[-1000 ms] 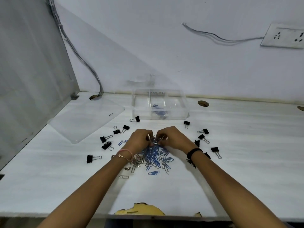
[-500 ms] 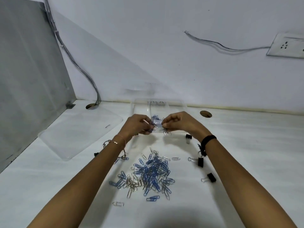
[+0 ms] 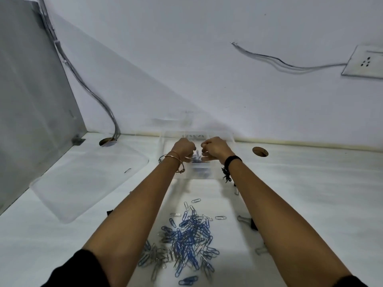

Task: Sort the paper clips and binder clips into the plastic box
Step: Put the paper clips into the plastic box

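Both my hands hover over the middle compartment of the clear plastic box (image 3: 229, 138) at the back of the white table. My left hand (image 3: 184, 149) and my right hand (image 3: 216, 149) are curled, fingertips facing each other, pinching blue paper clips (image 3: 198, 152) that hang between them. More blue clips (image 3: 202, 171) lie inside the box under my hands. A big loose pile of blue and silver paper clips (image 3: 186, 241) lies near me between my forearms. Black binder clips (image 3: 249, 221) lie scattered beside my arms, partly hidden by them.
The box's clear lid (image 3: 89, 179) lies flat at the left. A grey partition (image 3: 31, 100) walls off the left side. Cable holes (image 3: 260, 151) open in the table near the back wall, with cables running up from the left one. A wall socket (image 3: 364, 62) is upper right.
My hands lifted a bunch of clips from the pile and carried it away from me, over the box. The camera tilted, so the pile now sits lower in view.
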